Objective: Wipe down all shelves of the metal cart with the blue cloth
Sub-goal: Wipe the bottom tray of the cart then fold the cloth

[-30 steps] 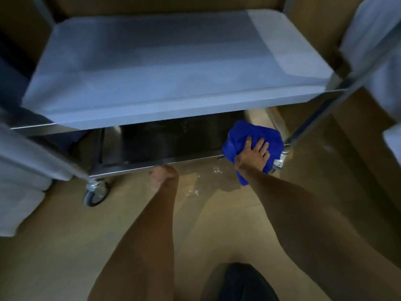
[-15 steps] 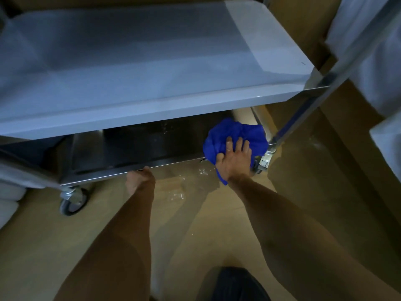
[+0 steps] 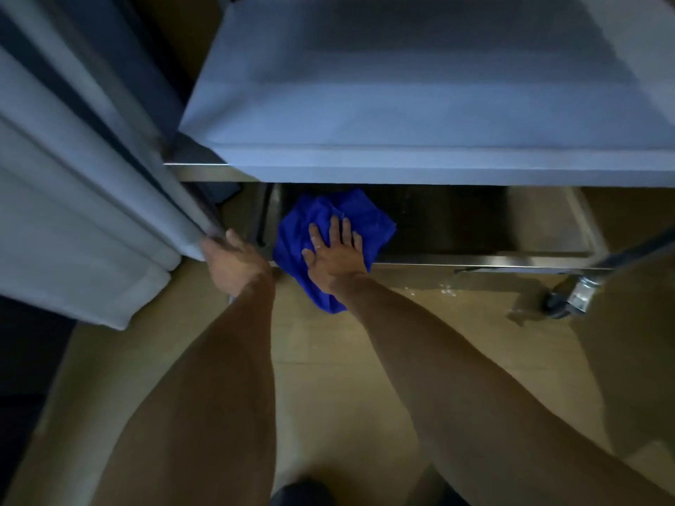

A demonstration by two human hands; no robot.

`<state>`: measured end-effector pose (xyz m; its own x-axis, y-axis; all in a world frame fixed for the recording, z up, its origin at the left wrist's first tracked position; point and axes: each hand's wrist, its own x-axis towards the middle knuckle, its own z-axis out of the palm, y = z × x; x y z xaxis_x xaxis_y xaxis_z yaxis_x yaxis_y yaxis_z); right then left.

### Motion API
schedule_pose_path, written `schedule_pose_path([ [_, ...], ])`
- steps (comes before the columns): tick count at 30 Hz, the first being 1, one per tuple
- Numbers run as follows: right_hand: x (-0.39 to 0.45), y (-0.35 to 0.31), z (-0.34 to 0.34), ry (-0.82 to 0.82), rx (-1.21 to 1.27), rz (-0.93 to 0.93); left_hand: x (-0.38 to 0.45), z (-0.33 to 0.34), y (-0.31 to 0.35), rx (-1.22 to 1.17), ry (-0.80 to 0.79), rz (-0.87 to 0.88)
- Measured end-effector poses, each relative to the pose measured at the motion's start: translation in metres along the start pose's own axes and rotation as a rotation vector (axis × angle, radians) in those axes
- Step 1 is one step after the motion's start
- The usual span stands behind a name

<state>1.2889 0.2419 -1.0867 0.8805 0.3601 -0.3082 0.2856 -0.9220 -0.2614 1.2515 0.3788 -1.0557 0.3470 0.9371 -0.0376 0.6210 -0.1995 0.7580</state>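
Note:
The blue cloth [image 3: 303, 228] lies bunched on the left end of the metal cart's bottom shelf [image 3: 475, 228], with one corner hanging over the front rim. My right hand [image 3: 336, 253] presses flat on the cloth, fingers spread and pointing into the shelf. My left hand [image 3: 233, 261] is closed around the lower end of the cart's left upright, just left of the cloth. The upper shelf [image 3: 401, 104] overhangs the bottom one and hides its back part.
White fabric [image 3: 73, 213] hangs along the left, right against my left hand. A caster wheel [image 3: 562, 304] and the slanted right upright [image 3: 639, 250] stand at the cart's right corner. Tan floor [image 3: 328, 359] lies under my arms.
My right hand has slid the blue cloth from the right end of the bottom shelf to its left end. My left hand has moved left off the front rim onto the left upright.

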Motion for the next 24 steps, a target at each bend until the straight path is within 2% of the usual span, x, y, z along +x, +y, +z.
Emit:
schedule_pose_path([
  [3, 0.042, -0.034, 0.004, 0.018, 0.014, 0.0, 0.015, 0.005, -0.005, 0.046, 0.024, 0.024],
  [8, 0.12, -0.077, -0.001, 0.11, 0.062, 0.053, 0.022, 0.016, -0.024, 0.075, 0.075, 0.227],
  [11, 0.142, -0.088, -0.003, 0.177, 0.022, 0.047, 0.031, 0.021, -0.031, 0.048, 0.007, 0.243],
  [15, 0.119, -0.087, 0.009, 0.179, -0.003, -0.017, 0.034, 0.014, -0.033, 0.071, -0.061, 0.256],
  [18, 0.075, -0.085, 0.015, 0.142, -0.031, -0.078, 0.028, 0.004, -0.02, 0.043, -0.097, 0.201],
  [21, 0.032, -0.078, 0.028, 0.132, -0.049, -0.044, 0.02, -0.005, -0.007, 0.056, -0.166, 0.13],
  [24, 0.01, -0.073, 0.036, 0.07, -0.089, 0.008, 0.015, -0.005, -0.001, 0.086, -0.152, 0.094],
])
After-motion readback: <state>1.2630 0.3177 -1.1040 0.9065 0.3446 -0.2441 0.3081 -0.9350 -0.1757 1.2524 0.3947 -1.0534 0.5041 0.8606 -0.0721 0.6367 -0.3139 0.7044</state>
